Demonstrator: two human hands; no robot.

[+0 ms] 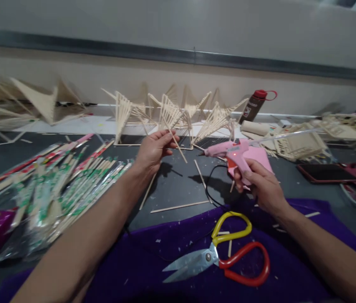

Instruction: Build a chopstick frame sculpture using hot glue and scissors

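My left hand (155, 151) pinches a thin wooden stick (178, 144), tilted down to the right above the dark table. In my right hand (261, 181) is a pink hot glue gun (228, 149), gripped by its handle. Its nozzle points left, apart from the stick, and a long clear glue stick (287, 135) juts from its back. Behind both hands stands a model of fanned wooden sticks (168, 111) on a thin stick frame. Several loose sticks lie on the table, one of them a flat strip (179, 207) in front of my hands.
Open scissors (209, 256) with yellow and red handles lie on purple cloth (140, 256). Packets of chopsticks (80, 181) cover the left side. A dark bottle (253, 105) stands at the back; a phone (326, 173) lies right. The gun's black cord (208, 185) curls on the table.
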